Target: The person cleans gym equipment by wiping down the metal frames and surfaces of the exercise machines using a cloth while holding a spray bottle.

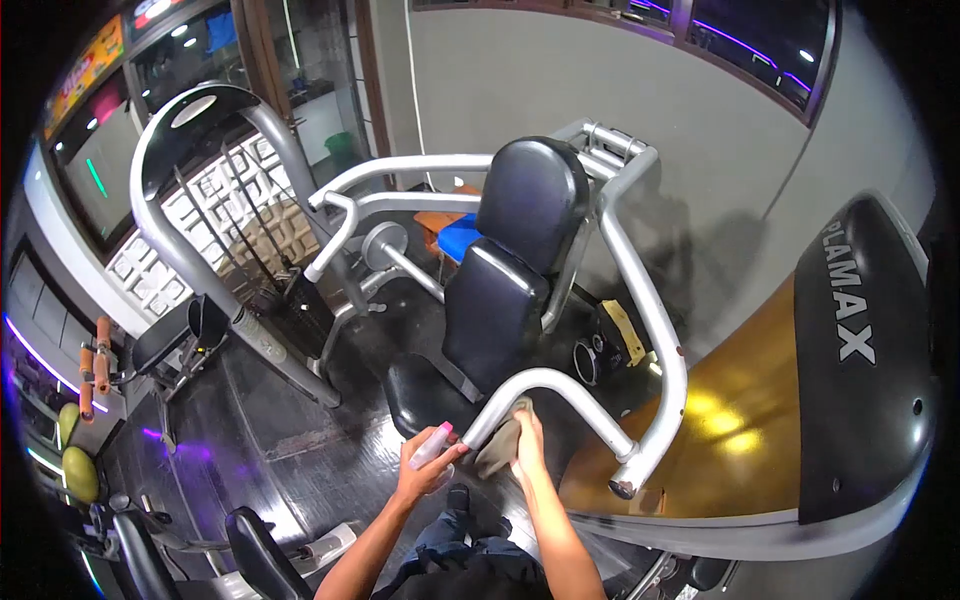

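The left arm (372,538) and right arm (560,535) are bare and reach out in front. The left grip (430,470) is curled up. The right grip (528,446) is curled too, near the left grip.

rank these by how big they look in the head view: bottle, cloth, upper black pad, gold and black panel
1. Gold and black panel
2. Upper black pad
3. Cloth and bottle: too alike to rank, as both are partly covered
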`<state>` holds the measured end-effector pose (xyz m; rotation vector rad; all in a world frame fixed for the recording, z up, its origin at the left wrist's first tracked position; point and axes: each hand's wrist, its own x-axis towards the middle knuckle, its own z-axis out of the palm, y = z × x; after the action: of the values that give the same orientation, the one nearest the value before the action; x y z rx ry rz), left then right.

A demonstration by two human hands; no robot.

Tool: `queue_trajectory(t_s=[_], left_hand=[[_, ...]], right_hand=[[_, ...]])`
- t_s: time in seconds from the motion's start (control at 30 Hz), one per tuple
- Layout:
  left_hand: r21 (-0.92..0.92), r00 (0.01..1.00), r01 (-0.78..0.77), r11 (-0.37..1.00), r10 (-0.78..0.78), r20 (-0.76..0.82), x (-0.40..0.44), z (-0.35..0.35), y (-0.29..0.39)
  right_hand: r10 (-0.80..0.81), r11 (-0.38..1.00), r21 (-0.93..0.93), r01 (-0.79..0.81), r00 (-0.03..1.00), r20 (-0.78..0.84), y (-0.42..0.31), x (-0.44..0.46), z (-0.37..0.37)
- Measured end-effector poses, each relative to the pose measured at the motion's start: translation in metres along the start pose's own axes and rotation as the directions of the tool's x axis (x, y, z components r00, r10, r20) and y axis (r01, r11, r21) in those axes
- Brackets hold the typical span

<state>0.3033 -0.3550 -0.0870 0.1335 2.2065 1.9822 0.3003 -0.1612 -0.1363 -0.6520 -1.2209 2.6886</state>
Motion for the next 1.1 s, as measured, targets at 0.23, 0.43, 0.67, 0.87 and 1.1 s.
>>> queue_trajectory(t_s=[0.23, 0.43, 0.67, 0.87, 1.1], left_hand=[[-0.031, 1.000, 0.010, 0.999, -0.011, -0.024, -0.010, 0.000, 0.006], [-0.048, 0.997, 0.074, 0.996, -0.075, -0.021, -0.013, -0.004, 0.006], [-0.037, 0.996, 0.015, 0.999, -0.012, 0.091, -0.006, -0.016, -0.001], [-0.078, 0.993, 0.025, 0.997, -0.016, 0.113, -0.001, -0.052, 0.002], [-0.014, 0.949, 0.208, 0.978, -0.198, 0.246, 0.009, -0.095, 0.007]], right_hand=[[0.160, 0.963, -0.229, -0.145, 0.986, 0.048, 0.025, -0.021, -0.017], [-0.370, 0.653, -0.619, 0.436, 0.897, 0.242, -0.026, -0.069, 0.003], [-0.508, -0.127, -0.807, 0.576, 0.661, 0.552, -0.109, -0.066, 0.089], [0.167, -0.348, -0.701, 0.622, 0.777, 0.607, -0.081, -0.076, 0.104], [0.131, -0.608, -0.620, 0.496, 0.833, 0.538, -0.112, -0.034, 0.133]])
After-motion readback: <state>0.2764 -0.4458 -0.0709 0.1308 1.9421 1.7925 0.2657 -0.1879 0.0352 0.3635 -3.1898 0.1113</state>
